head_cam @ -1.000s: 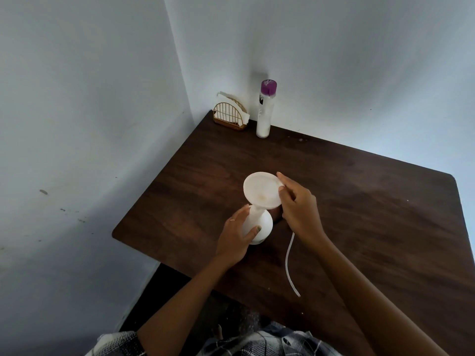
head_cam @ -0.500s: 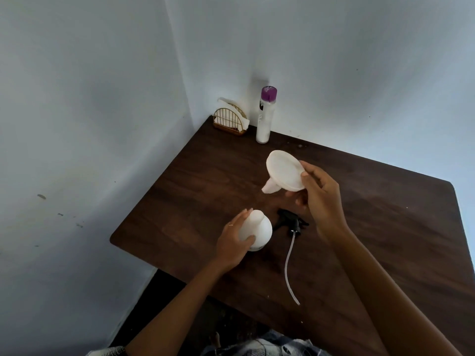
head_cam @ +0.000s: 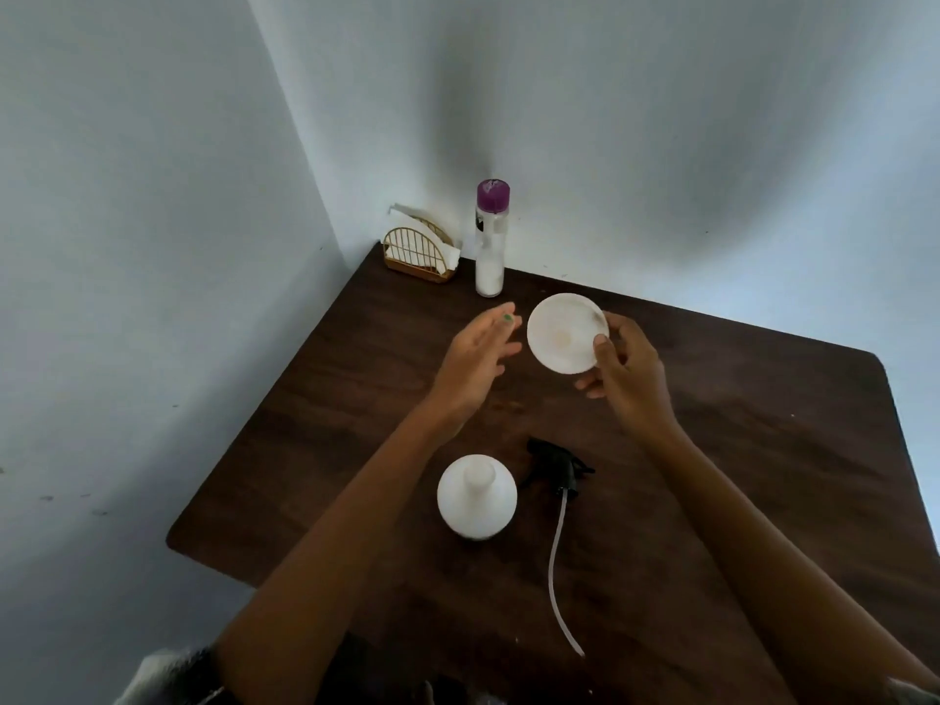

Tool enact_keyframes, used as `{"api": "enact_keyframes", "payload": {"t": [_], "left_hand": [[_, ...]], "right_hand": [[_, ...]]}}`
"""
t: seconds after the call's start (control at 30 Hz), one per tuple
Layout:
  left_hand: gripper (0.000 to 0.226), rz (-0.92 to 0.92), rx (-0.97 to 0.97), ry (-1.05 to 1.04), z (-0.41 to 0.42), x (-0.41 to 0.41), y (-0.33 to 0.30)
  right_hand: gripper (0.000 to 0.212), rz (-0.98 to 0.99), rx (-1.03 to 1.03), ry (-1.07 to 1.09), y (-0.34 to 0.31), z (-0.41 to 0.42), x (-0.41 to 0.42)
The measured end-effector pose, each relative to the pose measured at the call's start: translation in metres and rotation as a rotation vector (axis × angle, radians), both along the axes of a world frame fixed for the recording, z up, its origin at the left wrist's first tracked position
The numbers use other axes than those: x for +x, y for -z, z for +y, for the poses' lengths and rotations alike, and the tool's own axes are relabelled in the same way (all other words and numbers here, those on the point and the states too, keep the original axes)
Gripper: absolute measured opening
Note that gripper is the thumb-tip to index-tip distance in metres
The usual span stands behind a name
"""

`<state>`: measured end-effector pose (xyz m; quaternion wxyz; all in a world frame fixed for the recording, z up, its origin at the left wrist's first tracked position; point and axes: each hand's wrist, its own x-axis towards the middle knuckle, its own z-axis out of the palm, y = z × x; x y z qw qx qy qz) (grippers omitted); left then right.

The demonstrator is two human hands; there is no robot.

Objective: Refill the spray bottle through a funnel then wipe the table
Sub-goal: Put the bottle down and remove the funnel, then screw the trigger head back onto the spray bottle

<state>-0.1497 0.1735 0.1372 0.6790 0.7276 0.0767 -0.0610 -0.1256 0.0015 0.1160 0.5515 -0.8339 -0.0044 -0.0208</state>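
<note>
Two bottles [head_cam: 476, 496] [head_cam: 490, 239] (one funnel [head_cam: 567, 332])

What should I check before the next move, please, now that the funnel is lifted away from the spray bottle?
1. Spray bottle upright on the table: ok.
2. Bottle neck uncovered: ok.
3. Funnel held securely by right hand: ok.
4. Left hand free: ok, it holds nothing.
5. Trigger head with tube within reach, beside the bottle: ok.
6. Bottle filled enough: cannot tell, it is opaque.

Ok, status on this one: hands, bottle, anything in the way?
Right hand pinching funnel by its rim, left hand open beside it. Spray bottle upright, uncapped, untouched. Sprayer head lies beside it; nothing blocking.
</note>
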Motion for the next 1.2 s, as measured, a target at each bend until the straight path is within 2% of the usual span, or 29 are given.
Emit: {"api": "enact_keyframes", "payload": {"t": [0.27, 0.43, 0.63, 0.8, 0.9, 1.03, 1.2], "left_hand": [[0.06, 0.132, 0.177, 0.111, -0.042, 0.086, 0.053], [0.072, 0.203, 0.2, 0.093, -0.054, 0.133, 0.087], [0.102, 0.24, 0.179, 0.08, -0.057, 0.188, 0.155], [0.09, 0.263, 0.195, 0.101, -0.061, 0.196, 0.148], [0.094, 0.305, 0.224, 0.116, -0.06, 0.198, 0.147], [0.083, 0.357, 0.285, 0.153, -0.061, 0.198, 0.139], [0.081, 0.369, 0.356, 0.17, -0.054, 0.193, 0.133]], "right_hand": [[0.042, 0.078, -0.073, 0.0, 0.055, -0.013, 0.076], [0.072, 0.147, -0.138, -0.052, 0.079, -0.011, 0.12], [0.07, 0.178, -0.147, -0.065, 0.094, -0.003, 0.154], [0.074, 0.203, -0.147, -0.088, 0.106, -0.002, 0.169], [0.077, 0.268, -0.138, -0.106, 0.108, -0.002, 0.172], [0.081, 0.306, -0.144, -0.127, 0.106, -0.002, 0.174], [0.088, 0.33, -0.138, -0.074, 0.102, -0.007, 0.169]]}}
